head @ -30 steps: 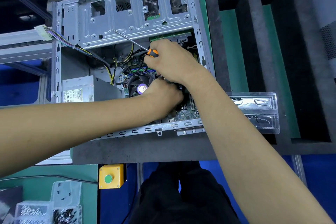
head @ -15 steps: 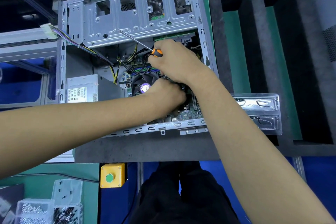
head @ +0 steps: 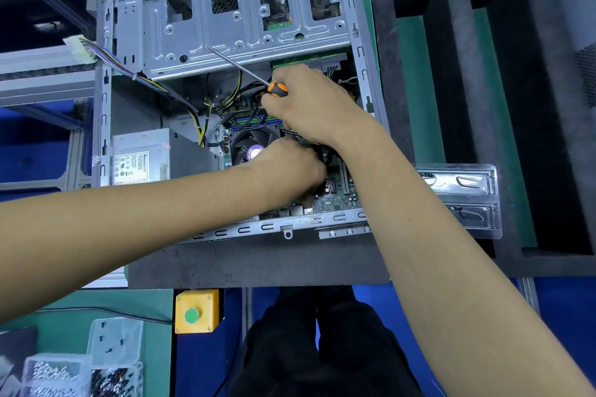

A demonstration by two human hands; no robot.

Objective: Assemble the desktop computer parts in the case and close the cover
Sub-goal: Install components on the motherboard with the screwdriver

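The open computer case [head: 225,35] lies on its side on a dark foam pad. My right hand [head: 316,106] grips an orange-and-black screwdriver [head: 278,89] by the handle; its shaft points up-left across the drive cage. My left hand [head: 287,167] reaches down into the case beside the CPU fan [head: 250,145], over the green motherboard [head: 335,200]. Its fingers curl downward and their tips are hidden, so I cannot see what they hold. The two hands almost touch.
A grey power supply [head: 140,158] sits at the case's left, with cables running to a white connector [head: 79,50] outside. A clear plastic tray [head: 464,196] and a black foam tray [head: 451,74] lie to the right. Near me are a yellow button box [head: 196,311] and screw boxes [head: 80,374].
Both hands stay at the same spot inside the case. Only the view has drifted a little, so the case sits slightly further right in the frame.
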